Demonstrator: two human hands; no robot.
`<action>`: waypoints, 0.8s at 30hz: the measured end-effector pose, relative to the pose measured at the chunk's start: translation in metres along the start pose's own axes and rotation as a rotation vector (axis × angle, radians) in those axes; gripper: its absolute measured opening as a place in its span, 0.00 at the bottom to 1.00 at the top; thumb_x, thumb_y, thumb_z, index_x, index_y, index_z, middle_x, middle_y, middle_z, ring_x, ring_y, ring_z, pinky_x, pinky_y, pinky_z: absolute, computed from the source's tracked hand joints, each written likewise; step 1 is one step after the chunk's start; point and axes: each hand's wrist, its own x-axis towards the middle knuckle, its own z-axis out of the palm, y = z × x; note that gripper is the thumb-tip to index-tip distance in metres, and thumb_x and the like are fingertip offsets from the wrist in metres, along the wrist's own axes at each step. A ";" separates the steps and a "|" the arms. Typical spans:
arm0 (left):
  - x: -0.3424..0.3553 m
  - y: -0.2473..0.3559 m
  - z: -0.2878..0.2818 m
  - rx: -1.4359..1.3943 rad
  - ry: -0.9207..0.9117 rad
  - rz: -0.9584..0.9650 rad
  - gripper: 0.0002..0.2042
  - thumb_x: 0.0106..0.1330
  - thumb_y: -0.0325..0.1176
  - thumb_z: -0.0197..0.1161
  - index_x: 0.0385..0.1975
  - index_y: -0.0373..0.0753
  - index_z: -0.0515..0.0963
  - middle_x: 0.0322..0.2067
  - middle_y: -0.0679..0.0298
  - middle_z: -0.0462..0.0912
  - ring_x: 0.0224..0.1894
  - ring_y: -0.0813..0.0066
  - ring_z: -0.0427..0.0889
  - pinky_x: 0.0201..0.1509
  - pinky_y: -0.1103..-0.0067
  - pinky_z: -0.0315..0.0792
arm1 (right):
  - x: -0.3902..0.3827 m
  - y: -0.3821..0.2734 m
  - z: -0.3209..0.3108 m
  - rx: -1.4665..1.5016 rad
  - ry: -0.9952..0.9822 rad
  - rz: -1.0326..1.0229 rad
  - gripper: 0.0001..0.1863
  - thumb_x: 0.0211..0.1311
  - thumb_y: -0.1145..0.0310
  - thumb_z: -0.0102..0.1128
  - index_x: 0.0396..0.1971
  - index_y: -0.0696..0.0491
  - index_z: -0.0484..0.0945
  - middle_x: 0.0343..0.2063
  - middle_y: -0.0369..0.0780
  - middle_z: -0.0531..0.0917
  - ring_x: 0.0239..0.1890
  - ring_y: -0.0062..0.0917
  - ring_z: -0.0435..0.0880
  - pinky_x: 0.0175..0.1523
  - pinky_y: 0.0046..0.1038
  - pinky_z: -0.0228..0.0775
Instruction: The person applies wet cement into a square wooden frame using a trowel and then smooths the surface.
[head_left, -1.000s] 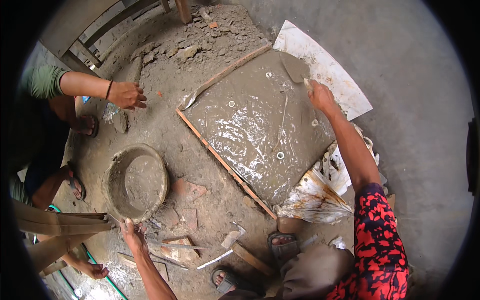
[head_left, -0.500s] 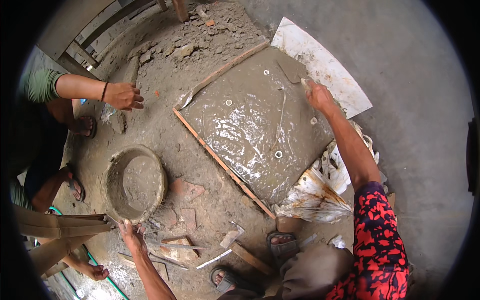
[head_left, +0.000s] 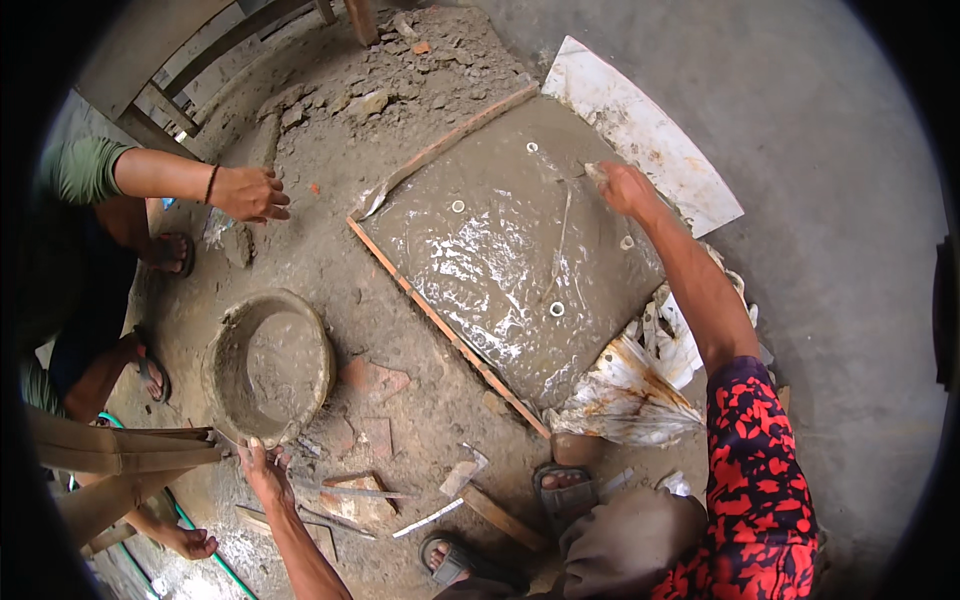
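Observation:
My right hand (head_left: 628, 188) is closed round the handle of a trowel (head_left: 597, 172) over the far right part of a wet cement slab (head_left: 500, 225). The trowel's blade barely stands out from the grey surface. Several small white pipe ends (head_left: 557, 309) show in the slab, which has thin wooden strips (head_left: 450, 335) along its left sides. At the lower left, my left hand (head_left: 265, 472) grips the near rim of a round, mortar-caked basin (head_left: 325, 375) with wet mortar in its bottom.
A co-worker's hand (head_left: 250, 193) hangs at the left. Beside the slab lie a white board (head_left: 650, 135) and a crumpled, stained sack (head_left: 640, 395). A hammer (head_left: 490, 505), brick pieces (head_left: 375, 378) and a bamboo frame (head_left: 130, 450) are near my feet. Rubble (head_left: 370, 103) lies at the back.
My right hand has shifted slightly left, and the trowel has turned so that its flat blade no longer shows plainly. My left hand stays at the basin rim.

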 end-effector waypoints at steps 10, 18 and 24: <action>0.002 -0.003 -0.004 0.004 0.004 0.010 0.31 0.65 0.41 0.62 0.66 0.47 0.56 0.46 0.67 0.74 0.32 0.78 0.73 0.31 0.81 0.73 | 0.013 -0.013 -0.004 0.056 0.111 0.088 0.21 0.56 0.66 0.55 0.51 0.53 0.74 0.40 0.54 0.81 0.46 0.48 0.79 0.51 0.43 0.71; 0.000 -0.002 0.001 0.002 -0.001 0.001 0.31 0.66 0.41 0.61 0.66 0.46 0.55 0.45 0.67 0.74 0.31 0.79 0.74 0.32 0.81 0.73 | 0.002 0.013 0.003 0.015 0.039 0.144 0.22 0.55 0.65 0.55 0.52 0.53 0.73 0.39 0.54 0.81 0.46 0.47 0.79 0.51 0.43 0.70; 0.003 -0.004 0.000 -0.003 -0.022 0.006 0.33 0.66 0.42 0.61 0.67 0.45 0.54 0.45 0.67 0.74 0.32 0.79 0.74 0.32 0.82 0.72 | -0.028 0.039 0.009 0.023 0.078 0.156 0.22 0.56 0.64 0.56 0.52 0.53 0.74 0.43 0.54 0.80 0.47 0.48 0.79 0.52 0.45 0.69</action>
